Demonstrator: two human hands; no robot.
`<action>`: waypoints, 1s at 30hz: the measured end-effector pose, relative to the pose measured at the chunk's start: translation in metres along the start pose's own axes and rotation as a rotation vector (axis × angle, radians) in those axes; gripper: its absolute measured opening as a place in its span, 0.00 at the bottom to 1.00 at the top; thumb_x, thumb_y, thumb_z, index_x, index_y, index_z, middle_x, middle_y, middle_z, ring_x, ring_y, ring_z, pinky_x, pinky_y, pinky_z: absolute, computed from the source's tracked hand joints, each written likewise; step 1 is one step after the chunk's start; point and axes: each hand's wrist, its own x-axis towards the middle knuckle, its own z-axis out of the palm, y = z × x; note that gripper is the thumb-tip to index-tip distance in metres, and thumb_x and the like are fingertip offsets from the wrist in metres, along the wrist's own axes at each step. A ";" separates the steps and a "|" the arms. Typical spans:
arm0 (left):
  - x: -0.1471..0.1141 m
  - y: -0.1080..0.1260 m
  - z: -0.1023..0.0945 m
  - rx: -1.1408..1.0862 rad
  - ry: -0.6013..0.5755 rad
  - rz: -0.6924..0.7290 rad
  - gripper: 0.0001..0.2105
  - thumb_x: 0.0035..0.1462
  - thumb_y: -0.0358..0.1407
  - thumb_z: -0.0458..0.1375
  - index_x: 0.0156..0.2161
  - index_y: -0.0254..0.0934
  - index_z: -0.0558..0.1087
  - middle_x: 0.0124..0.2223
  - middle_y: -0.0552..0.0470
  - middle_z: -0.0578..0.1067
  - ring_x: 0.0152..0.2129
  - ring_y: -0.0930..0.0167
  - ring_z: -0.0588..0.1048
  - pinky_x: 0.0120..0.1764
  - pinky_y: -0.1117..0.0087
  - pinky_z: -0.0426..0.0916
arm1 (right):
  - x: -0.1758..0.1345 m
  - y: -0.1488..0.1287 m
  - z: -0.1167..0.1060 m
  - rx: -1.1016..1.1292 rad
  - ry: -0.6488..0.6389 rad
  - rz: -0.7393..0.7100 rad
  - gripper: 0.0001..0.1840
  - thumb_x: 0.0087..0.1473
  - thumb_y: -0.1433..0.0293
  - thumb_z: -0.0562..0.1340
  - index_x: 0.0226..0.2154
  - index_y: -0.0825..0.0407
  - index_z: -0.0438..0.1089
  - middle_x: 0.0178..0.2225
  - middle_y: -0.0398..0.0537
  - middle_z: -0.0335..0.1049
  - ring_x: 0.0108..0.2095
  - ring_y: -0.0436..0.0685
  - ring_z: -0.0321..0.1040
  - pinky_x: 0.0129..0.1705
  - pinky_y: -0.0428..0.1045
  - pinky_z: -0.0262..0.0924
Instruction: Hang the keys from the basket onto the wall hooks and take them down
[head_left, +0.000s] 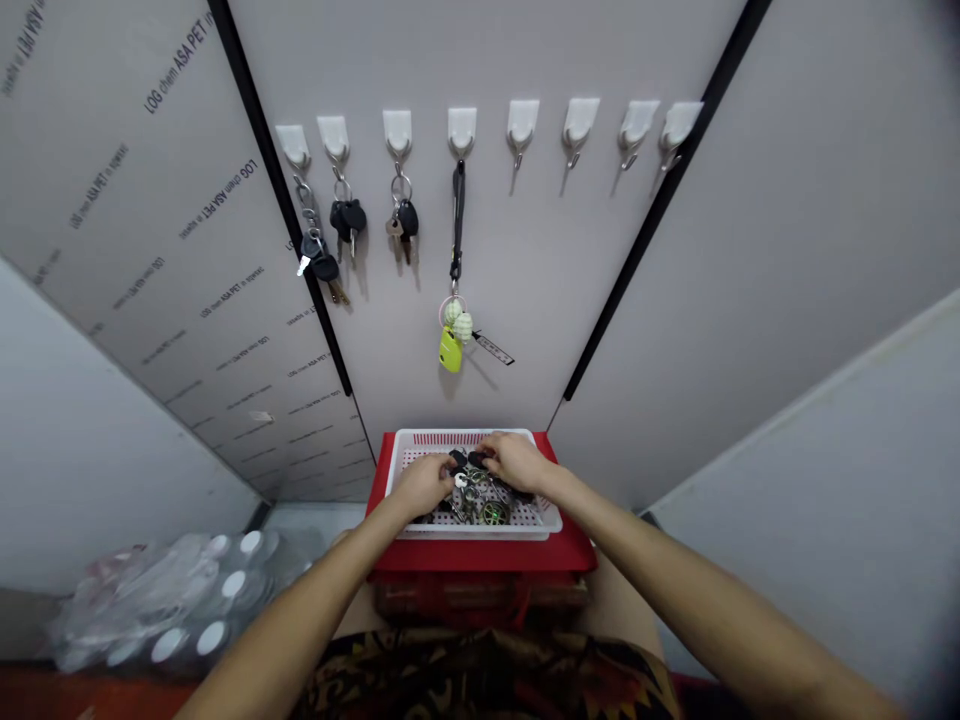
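support: red flat-topped stand [480,556] | directly on it: one white perforated plastic basket [472,534], upright, set toward the far edge | red surface showing left, right and along near side

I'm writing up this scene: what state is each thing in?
White hooks: four leftmost loaded
Three key bunches: hanging
Yellow-green fob: hanging
Basket: uncovered, holding keys
Left hand: at keys, grip unclear
Right hand: at keys, grip unclear
Bottles: capped, with plastic wrapping
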 end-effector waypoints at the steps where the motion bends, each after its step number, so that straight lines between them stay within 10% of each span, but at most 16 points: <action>1: 0.000 -0.001 0.001 0.006 0.004 -0.011 0.14 0.40 0.30 0.46 0.35 0.37 0.65 0.25 0.53 0.69 0.24 0.73 0.66 0.28 0.74 0.58 | -0.004 0.003 -0.002 -0.013 -0.008 -0.019 0.14 0.40 0.72 0.51 0.32 0.51 0.64 0.32 0.47 0.65 0.33 0.51 0.59 0.33 0.44 0.49; 11: -0.003 0.022 -0.003 0.124 0.016 0.359 0.14 0.40 0.29 0.48 0.36 0.40 0.65 0.37 0.52 0.65 0.36 0.70 0.61 0.39 0.70 0.54 | -0.024 -0.007 0.001 -0.232 -0.150 -0.132 0.16 0.30 0.66 0.58 0.29 0.50 0.66 0.31 0.50 0.62 0.36 0.60 0.54 0.35 0.53 0.45; 15: -0.003 0.020 -0.001 0.121 0.027 0.241 0.10 0.40 0.30 0.48 0.31 0.38 0.66 0.31 0.51 0.67 0.32 0.70 0.62 0.36 0.70 0.56 | -0.021 -0.006 0.009 -0.172 -0.096 -0.124 0.06 0.32 0.71 0.55 0.21 0.52 0.64 0.25 0.47 0.64 0.33 0.56 0.55 0.35 0.52 0.44; 30: 0.003 0.011 -0.005 -0.288 0.072 0.076 0.09 0.37 0.25 0.45 0.24 0.34 0.65 0.21 0.56 0.66 0.21 0.77 0.63 0.26 0.77 0.57 | -0.015 0.001 -0.018 1.360 0.277 0.197 0.10 0.33 0.68 0.56 0.24 0.55 0.57 0.16 0.35 0.56 0.17 0.43 0.55 0.24 0.42 0.51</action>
